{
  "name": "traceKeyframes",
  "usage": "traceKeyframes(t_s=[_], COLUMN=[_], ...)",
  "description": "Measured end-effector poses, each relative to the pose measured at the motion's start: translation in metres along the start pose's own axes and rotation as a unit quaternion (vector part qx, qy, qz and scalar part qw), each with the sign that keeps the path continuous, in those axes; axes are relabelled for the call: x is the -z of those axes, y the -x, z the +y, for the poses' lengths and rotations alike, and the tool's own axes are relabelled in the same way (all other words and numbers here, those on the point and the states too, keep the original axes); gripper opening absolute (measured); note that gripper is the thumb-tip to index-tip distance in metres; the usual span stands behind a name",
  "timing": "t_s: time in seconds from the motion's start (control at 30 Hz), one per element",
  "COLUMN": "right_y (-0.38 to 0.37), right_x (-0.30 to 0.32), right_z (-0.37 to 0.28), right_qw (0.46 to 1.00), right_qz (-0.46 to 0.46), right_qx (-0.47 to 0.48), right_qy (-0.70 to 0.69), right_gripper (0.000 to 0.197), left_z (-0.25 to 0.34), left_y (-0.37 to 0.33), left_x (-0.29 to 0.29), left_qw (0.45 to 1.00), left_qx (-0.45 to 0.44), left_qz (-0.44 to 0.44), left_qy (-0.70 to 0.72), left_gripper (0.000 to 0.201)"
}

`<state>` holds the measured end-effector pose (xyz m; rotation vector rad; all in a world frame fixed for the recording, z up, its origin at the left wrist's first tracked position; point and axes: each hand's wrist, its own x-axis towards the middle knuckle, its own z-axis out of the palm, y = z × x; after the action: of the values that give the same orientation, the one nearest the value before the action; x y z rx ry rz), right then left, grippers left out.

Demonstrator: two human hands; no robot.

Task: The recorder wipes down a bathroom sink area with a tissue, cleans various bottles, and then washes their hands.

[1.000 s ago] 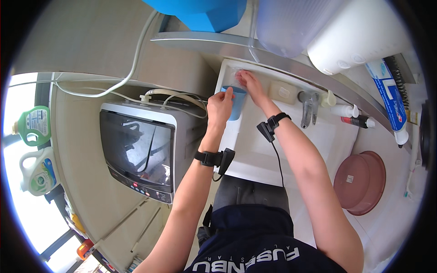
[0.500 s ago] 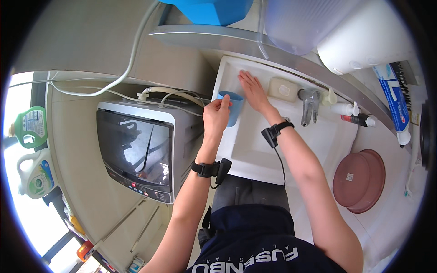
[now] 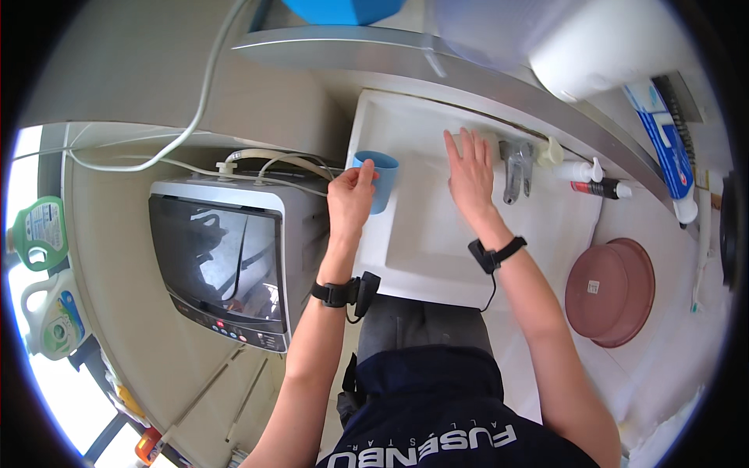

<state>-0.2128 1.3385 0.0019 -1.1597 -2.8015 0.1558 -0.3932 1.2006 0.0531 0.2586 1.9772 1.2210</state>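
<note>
My left hand (image 3: 350, 196) grips a light blue mug (image 3: 382, 183) by its handle, holding it upright over the left rim of a white sink (image 3: 367, 269). The inside of the mug is mostly out of sight. My right hand (image 3: 471, 175) is open with its fingers stretched out and slightly apart. It is over the sink's back right part, just left of the grey faucet (image 3: 512, 173). Behind its fingertips the pale soap block or dish is mostly hidden. Both wrists wear black straps with small boxes.
Left of the sink stands a top-loading washing machine (image 3: 218, 257) with hoses behind it. A brown-pink basin (image 3: 605, 296) lies at the right. Pump bottles (image 3: 573, 170) and a black-and-red tube (image 3: 599, 189) stand beside the faucet. A metal-edged shelf (image 3: 351, 43) runs along the back.
My right hand has moved right from the sink's back left part to near the faucet, covering the pale block. My left hand still holds the mug. The view has shifted slightly.
</note>
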Motion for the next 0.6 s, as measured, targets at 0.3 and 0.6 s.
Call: traceKeyframes(t_s=[0.3,0.6], right_y=[-0.013,0.112], right_x=[-0.036,0.023], right_z=[0.045,-0.001], right_qw=[0.997,0.990], right_qz=[-0.019,-0.101], right_qx=[0.046,0.053], right_qy=[0.061,-0.078], right_gripper=[0.054,0.078], left_z=[-0.011,-0.008], left_y=[-0.004,0.004], left_x=[0.004,0.001], left_qw=[1.000,0.996], left_qx=[-0.012,-0.049], left_qz=[-0.025,-0.067], left_qy=[0.008,0.015], left_gripper=[0.037,0.038])
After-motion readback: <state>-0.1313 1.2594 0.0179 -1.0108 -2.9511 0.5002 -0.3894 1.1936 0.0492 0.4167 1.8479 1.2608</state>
